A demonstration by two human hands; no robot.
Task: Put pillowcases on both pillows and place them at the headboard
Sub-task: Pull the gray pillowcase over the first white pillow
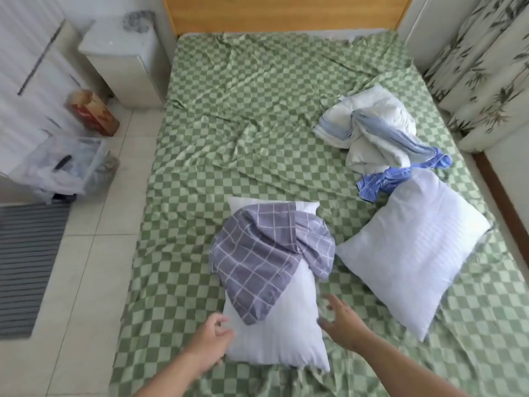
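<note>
A bare white pillow (pixel 282 336) lies near the foot of the bed with a grey checked pillowcase (pixel 263 253) draped loosely over its top half. A second bare white pillow (pixel 412 247) lies to its right, tilted. My left hand (pixel 207 343) sits at the near pillow's left edge, fingers loosely curled and touching it. My right hand (pixel 342 318) hovers at the pillow's right edge with fingers spread, holding nothing. The wooden headboard (pixel 286 12) is at the far end.
A crumpled white and blue bundle of bedding (pixel 378 136) lies on the green checked sheet (pixel 243 110) at the right. Left of the bed stand a white nightstand (pixel 120 55), a clear plastic bin (pixel 63 167) and a striped mat (pixel 25 265). Curtains (pixel 481 70) hang at right.
</note>
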